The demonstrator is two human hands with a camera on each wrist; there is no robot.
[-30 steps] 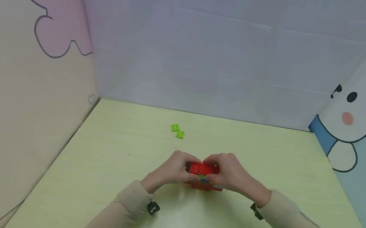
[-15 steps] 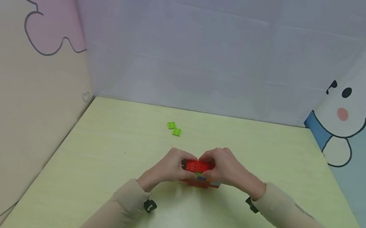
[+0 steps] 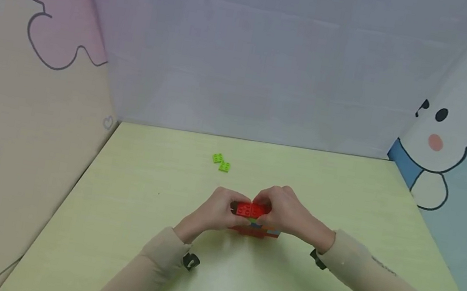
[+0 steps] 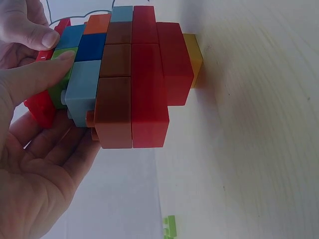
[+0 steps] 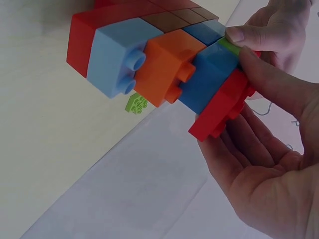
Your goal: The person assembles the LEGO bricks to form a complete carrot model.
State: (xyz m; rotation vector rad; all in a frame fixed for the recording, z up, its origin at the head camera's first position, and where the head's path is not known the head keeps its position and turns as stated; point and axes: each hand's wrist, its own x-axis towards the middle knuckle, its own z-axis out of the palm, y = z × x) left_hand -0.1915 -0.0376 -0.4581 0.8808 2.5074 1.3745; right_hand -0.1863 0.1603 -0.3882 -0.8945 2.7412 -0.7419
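Both hands hold a stepped stack of toy building bricks (image 4: 117, 89) near the front middle of the table. My left hand (image 3: 220, 210) grips the left end of its top, thumb on a green brick (image 4: 60, 74). On the right end, my right hand (image 3: 284, 213) curls its fingers behind a red brick (image 5: 217, 107), thumb at the front. Two red bricks sit side by side on top. Below them show blue (image 5: 212, 69), orange (image 5: 162, 62), light blue (image 5: 117, 52) and brown bricks (image 4: 114, 104). Red layers lie lower, with a yellow brick (image 4: 197, 57) at the bottom.
Two small lime-green bricks (image 3: 221, 162) lie close together behind the stack on the pale table (image 3: 127, 251). A plain light wall sheet (image 3: 248, 55) closes off the back, and printed cartoon panels stand at left and right.
The head view has shifted slightly, carrying table, walls and hands a little left and up in it. Both hands keep their grip on the top of the stack.
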